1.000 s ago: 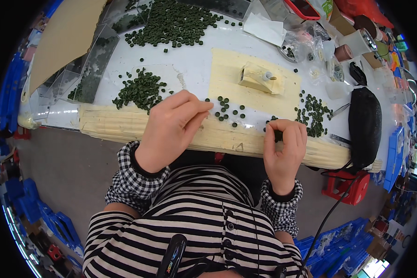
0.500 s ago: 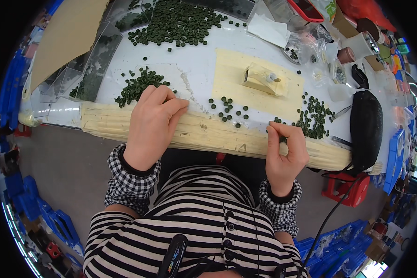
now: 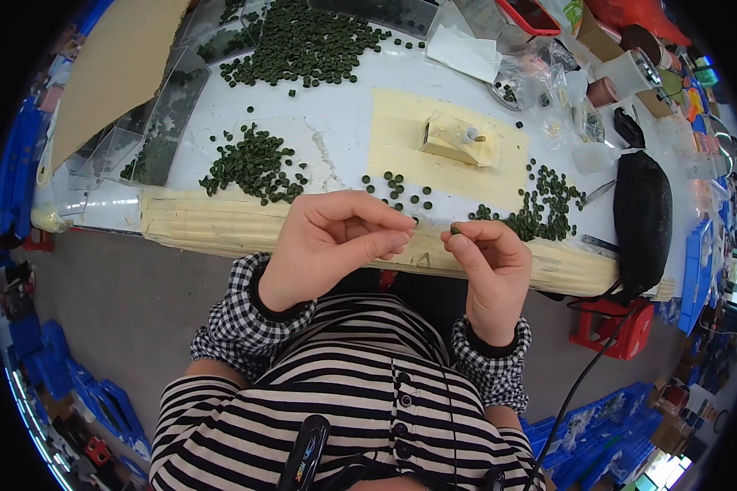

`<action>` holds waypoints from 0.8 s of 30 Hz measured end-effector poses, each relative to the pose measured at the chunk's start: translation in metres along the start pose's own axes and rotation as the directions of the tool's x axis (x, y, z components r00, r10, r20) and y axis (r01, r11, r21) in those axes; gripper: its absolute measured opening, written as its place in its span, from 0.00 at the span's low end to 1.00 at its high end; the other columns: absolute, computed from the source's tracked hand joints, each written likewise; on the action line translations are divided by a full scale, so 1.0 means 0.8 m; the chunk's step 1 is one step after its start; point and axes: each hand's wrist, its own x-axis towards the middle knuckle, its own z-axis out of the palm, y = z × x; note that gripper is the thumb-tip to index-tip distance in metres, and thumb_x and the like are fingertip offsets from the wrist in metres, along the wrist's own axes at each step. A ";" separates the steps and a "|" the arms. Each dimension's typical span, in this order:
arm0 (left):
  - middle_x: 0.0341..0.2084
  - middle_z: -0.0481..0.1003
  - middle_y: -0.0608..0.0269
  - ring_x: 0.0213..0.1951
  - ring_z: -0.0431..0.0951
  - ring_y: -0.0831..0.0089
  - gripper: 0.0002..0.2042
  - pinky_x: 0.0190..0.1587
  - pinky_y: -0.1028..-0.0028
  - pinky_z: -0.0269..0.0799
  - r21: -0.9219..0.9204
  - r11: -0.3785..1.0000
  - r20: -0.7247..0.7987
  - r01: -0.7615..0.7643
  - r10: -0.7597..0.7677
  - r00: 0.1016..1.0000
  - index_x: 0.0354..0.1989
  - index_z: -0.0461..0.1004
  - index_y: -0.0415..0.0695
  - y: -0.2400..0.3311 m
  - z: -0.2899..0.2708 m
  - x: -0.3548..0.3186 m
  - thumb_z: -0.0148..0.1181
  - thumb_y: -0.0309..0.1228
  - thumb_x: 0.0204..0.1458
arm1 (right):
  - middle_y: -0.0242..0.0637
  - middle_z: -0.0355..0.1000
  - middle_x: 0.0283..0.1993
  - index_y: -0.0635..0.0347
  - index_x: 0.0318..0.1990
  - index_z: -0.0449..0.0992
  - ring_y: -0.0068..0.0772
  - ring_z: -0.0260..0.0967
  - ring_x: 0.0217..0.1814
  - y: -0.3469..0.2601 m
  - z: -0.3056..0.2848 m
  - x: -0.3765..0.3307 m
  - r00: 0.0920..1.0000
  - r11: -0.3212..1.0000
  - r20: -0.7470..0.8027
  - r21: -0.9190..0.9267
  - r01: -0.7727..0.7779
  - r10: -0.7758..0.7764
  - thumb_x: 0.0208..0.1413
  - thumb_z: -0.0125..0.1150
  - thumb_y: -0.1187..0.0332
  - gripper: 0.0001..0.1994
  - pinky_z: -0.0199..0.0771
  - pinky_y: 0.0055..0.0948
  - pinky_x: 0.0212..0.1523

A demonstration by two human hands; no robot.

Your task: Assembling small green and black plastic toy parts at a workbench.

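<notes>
My right hand (image 3: 496,270) pinches a small dark green round piece (image 3: 454,231) between thumb and fingertip, over the table's front edge. Facing it, a short gap away, my left hand (image 3: 332,244) has its thumb and forefinger closed together. A dark speck shows at its fingertips, too small to make out whether it is held. Behind my hands lies a loose cluster of green round pieces (image 3: 395,185). A heap of them (image 3: 254,166) sits beyond my left hand, and another group (image 3: 549,204) spreads beyond my right.
A small taped block with a peg (image 3: 458,141) stands on yellowish paper (image 3: 389,123). The largest pile of green pieces (image 3: 303,41) lies far back, near clear plastic trays (image 3: 165,123) and cardboard (image 3: 110,74). A black pouch (image 3: 643,225) and bags flank the right side.
My left hand has left the left heap, moving right and nearer to me. My right hand has shifted slightly left with the green piece now visible in its fingertips.
</notes>
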 end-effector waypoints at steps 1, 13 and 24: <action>0.38 0.78 0.54 0.39 0.80 0.75 0.10 0.42 0.78 0.77 -0.017 0.995 -0.011 0.096 -0.096 0.995 0.45 0.74 0.33 0.000 0.004 -0.001 0.57 0.18 0.55 | 0.37 0.77 0.37 0.69 0.41 0.76 0.23 0.74 0.40 0.001 -0.001 -0.001 1.000 0.999 0.013 0.042 -0.023 0.022 0.54 0.61 0.81 0.07 0.72 0.19 0.44; 0.41 0.78 0.53 0.41 0.80 0.73 0.10 0.45 0.79 0.77 -0.320 0.932 0.001 0.168 -0.177 0.984 0.48 0.72 0.36 -0.012 0.022 0.008 0.53 0.23 0.59 | 0.39 0.77 0.40 0.69 0.42 0.76 0.23 0.75 0.42 0.004 0.002 -0.001 0.998 0.986 0.047 0.157 -0.052 0.045 0.57 0.59 0.79 0.07 0.72 0.20 0.46; 0.37 0.79 0.55 0.41 0.80 0.74 0.10 0.46 0.78 0.77 -0.339 0.929 0.012 0.148 -0.153 0.988 0.47 0.74 0.34 -0.026 0.020 0.005 0.55 0.22 0.58 | 0.36 0.75 0.33 0.68 0.36 0.79 0.25 0.70 0.36 0.001 0.014 0.000 0.963 0.923 0.001 -0.287 0.258 -0.269 0.47 0.64 0.83 0.07 0.68 0.21 0.39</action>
